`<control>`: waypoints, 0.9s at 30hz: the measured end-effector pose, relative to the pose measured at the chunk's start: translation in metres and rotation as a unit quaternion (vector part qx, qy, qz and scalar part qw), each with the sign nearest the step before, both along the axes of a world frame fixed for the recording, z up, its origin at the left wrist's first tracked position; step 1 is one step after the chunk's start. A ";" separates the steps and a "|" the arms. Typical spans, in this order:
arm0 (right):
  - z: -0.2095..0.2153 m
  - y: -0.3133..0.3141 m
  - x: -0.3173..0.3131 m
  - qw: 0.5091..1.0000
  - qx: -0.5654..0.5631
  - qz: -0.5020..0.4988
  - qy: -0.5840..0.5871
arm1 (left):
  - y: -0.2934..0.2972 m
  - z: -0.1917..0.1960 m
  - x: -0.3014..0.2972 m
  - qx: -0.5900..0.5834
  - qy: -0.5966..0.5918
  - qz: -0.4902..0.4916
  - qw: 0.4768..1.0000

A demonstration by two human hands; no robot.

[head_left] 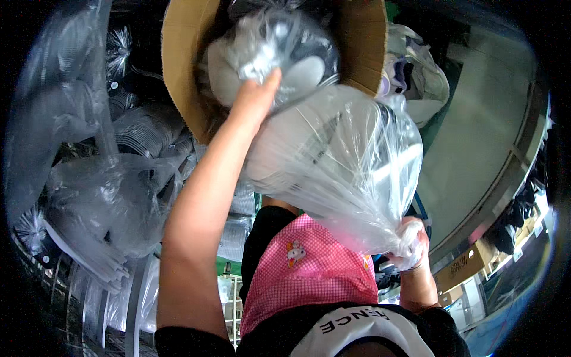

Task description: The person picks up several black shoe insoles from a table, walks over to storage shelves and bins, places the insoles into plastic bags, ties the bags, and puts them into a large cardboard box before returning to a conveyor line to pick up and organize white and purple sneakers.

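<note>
My right hand (410, 241) is closed round the gathered neck of a large clear plastic bag (333, 160). Pale, rounded things show through its film; their kind cannot be made out. The bag hangs in front of my body, against the near side of an open cardboard box (366, 47). My left hand (259, 95) reaches into the box and grips another clear bag (267, 47), which has white rounded pieces inside. The thumb shows on top, while the other fingers are mostly hidden by the shiny film.
On the left are stacked clear plastic containers (140, 131) in bags and a loose plastic sheet (113, 196). A white cloth-like bundle (416, 71) lies right of the box. Farther right runs a pale surface with a metal rail (505, 184), with a brown carton (461, 265) below.
</note>
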State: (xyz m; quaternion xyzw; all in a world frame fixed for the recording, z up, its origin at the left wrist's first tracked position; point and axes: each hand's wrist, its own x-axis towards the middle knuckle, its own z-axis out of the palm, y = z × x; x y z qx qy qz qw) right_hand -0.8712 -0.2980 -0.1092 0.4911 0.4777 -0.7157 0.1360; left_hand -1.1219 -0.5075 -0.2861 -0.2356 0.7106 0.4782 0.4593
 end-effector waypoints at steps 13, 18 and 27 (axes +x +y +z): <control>0.066 -0.060 -0.028 0.930 0.008 0.352 0.105 | -0.007 0.173 0.146 0.301 0.367 -0.393 0.788; 0.048 -0.062 -0.014 0.875 0.194 0.431 0.104 | -0.021 0.189 0.156 0.184 0.328 -0.475 0.796; 0.000 -0.083 0.005 0.991 -0.092 -0.092 -0.039 | -0.013 0.161 0.162 0.195 0.090 -0.202 0.956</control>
